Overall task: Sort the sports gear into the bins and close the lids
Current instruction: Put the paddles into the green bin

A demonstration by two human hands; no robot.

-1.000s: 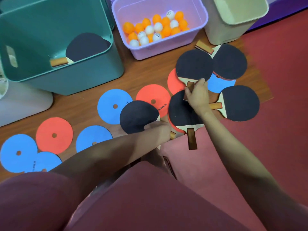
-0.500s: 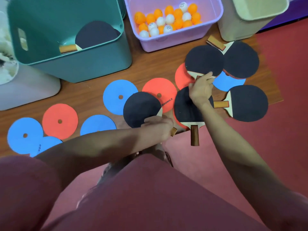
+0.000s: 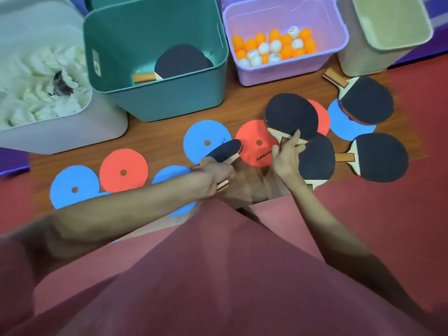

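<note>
My left hand [image 3: 213,177] grips the handle of a black paddle [image 3: 226,150], lifted and tilted edge-on above the floor. My right hand [image 3: 287,157] grips the handle of another black paddle [image 3: 291,116], raised over an orange disc. Three more paddles lie on the floor to the right: one [image 3: 317,158] beside my right hand, one [image 3: 381,157] further right, one [image 3: 367,100] near the beige bin. The teal bin [image 3: 157,103] holds one paddle [image 3: 183,61]. Flat blue and orange discs, such as one orange disc [image 3: 123,170], lie scattered across the wooden floor.
A purple bin [image 3: 278,73] holds orange and white ping-pong balls. A white bin [image 3: 60,134] at the left holds white shuttlecocks. A beige bin [image 3: 363,61] stands at the far right. Red mat lies in front and to the right; my knees fill the foreground.
Both hands have lifted their paddles off the floor. The left paddle has tilted up on edge, and the right paddle has moved left over the orange disc. The view has shifted left.
</note>
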